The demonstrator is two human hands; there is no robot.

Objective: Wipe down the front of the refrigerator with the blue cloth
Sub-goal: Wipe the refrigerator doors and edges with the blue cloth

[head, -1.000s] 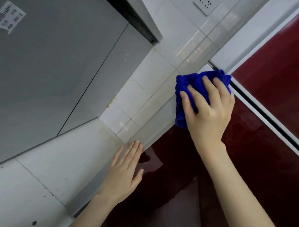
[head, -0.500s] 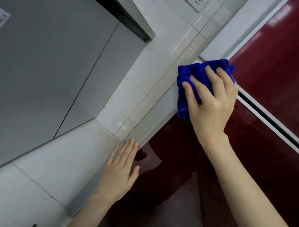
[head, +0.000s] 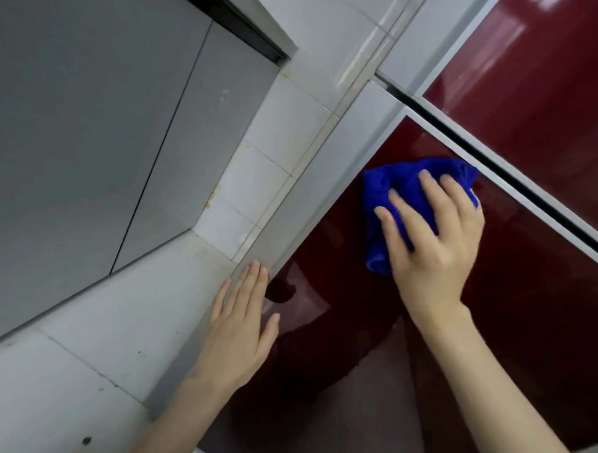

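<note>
Closest to the camera, two bare forearms reach up from the bottom edge. On the left a white ledge with a few dark specks runs beside the refrigerator. The left hand lies flat where that ledge meets the refrigerator's grey side frame. Its fingers are straight and close together and point up along the frame, and the thumb is spread out over the glossy red lower door. It holds nothing. A dark reflection of the arms shows in the door below it.

Further up and to the right, the right hand presses the blue cloth against the lower door near its top left corner. The fingers are spread and nearly straight across the bunched fabric, pushing on it rather than gripping it. The thumb is out of sight, so I cannot tell whether it hooks under the cloth. Folds of cloth stick out above the fingertips and below the hand's left side.

Just beyond the cloth, a pale trim strip and a dark gap separate the lower door from the red upper door.

Left of the frame, a white tiled wall with brownish stains at its seams rises from the ledge. A grey cabinet fills the far left.
</note>
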